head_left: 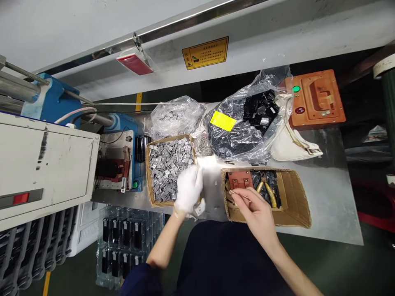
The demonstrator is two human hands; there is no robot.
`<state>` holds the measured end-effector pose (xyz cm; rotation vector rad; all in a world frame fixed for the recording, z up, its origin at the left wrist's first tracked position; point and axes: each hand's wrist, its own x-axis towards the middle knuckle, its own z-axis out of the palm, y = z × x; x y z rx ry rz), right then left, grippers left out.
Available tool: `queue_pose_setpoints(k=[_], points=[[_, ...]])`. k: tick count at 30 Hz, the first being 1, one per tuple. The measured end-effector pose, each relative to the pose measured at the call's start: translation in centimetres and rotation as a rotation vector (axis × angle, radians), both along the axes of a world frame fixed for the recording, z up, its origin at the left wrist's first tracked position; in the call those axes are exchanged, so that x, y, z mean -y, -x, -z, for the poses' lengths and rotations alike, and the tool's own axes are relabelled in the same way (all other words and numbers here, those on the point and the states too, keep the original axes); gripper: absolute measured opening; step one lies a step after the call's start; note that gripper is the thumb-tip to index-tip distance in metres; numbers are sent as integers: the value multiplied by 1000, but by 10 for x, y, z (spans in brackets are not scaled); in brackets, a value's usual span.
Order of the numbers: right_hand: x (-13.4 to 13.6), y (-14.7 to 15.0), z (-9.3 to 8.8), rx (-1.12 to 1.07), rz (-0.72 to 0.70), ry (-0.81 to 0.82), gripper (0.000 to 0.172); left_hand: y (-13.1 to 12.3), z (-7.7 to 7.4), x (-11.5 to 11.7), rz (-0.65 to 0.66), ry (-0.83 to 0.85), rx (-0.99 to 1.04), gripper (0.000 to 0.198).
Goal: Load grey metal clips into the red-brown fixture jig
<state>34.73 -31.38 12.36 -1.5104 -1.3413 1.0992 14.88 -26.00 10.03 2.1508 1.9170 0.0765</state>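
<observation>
Dark-clothed lap (225,259): nearest the head camera, below both hands.
Left hand (188,190): gloved, over the carton's edge; cannot tell whether its gathered fingers grip anything.
Grey parts (165,170): heaped beside it in a shallow carton (160,203), probably for easy picking.
Right hand (257,211): bare, fingertips pinching a small piece (232,192), likely for fine control.
Pliers (270,195): beyond it, apparently kept within reach.

Cloth glove (187,190), cardboard box (295,201) matt; plastic bag (236,142) glossy (crinkled); metal tabletop (328,176) smooth
</observation>
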Motion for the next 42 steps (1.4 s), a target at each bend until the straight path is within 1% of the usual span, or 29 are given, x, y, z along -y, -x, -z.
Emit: queue_pose_setpoints(k=[2, 3, 5, 6, 7, 9, 12, 14, 15, 17, 19, 21, 22, 23, 25, 26, 28, 29, 31, 33, 35, 37, 38, 39, 42], points=[[12, -10, 13, 29, 12, 68, 28, 9, 31, -37, 30, 51, -41, 36], [21, -16, 19, 45, 17, 101, 31, 12, 47, -55, 43, 87, -66, 36], [39, -27, 29, 69, 31, 176, 36, 15, 73, -83, 54, 147, -116, 38], [48, -32, 33, 80, 41, 214, 38, 16, 83, -92, 59, 176, -138, 39], [56, -37, 36, 92, 56, 247, 40, 16, 91, -100, 62, 202, -157, 38], [67, -45, 41, 117, 93, 297, 44, 16, 102, -109, 57, 247, -187, 34], [71, -52, 48, 142, 121, 325, 48, 15, 107, -119, 13, 285, -214, 33], [66, -54, 53, 152, 102, 328, 53, 15, 104, -124, -16, 292, -213, 36], [62, -54, 56, 162, 88, 329, 55, 15, 100, -124, -29, 286, -208, 36], [54, -56, 62, 182, 64, 344, 62, 14, 87, -116, -62, 256, -195, 34], [48, -56, 66, 183, 53, 380, 66, 13, 66, -96, -107, 207, -186, 36], [46, -55, 67, 112, 43, 440, 67, 7, 43, -61, -114, 163, -147, 37], [47, -54, 67, 43, 32, 480, 66, 2, 32, -39, -74, 155, -98, 36], [48, -52, 65, -43, 13, 527, 64, -4, 21, -16, 19, 152, 23, 34], [52, -48, 59, -232, -60, 624, 62, -19, 7, 29, 282, 221, 333, 31], [54, -46, 55, -313, -108, 662, 62, -27, 2, 49, 389, 265, 416, 34], [59, -46, 48, -405, -213, 704, 59, -41, -1, 79, 481, 317, 425, 34], [61, -47, 45, -418, -262, 706, 58, -47, 0, 88, 498, 314, 398, 36], [64, -52, 43, -405, -353, 688, 54, -54, 4, 97, 514, 280, 353, 42], [66, -60, 43, -387, -439, 667, 51, -58, 9, 95, 573, 248, 337, 44], [65, -67, 47, -385, -501, 664, 51, -60, 13, 89, 680, 225, 304, 44], [62, -72, 50, -390, -544, 686, 55, -61, 16, 84, 801, 189, 270, 41], [60, -74, 51, -400, -554, 703, 58, -63, 17, 82, 840, 167, 259, 41], [59, -75, 52, -416, -548, 722, 61, -64, 18, 81, 851, 154, 253, 40], [57, -75, 54, -456, -474, 767, 64, -68, 18, 79, 819, 151, 244, 38]])
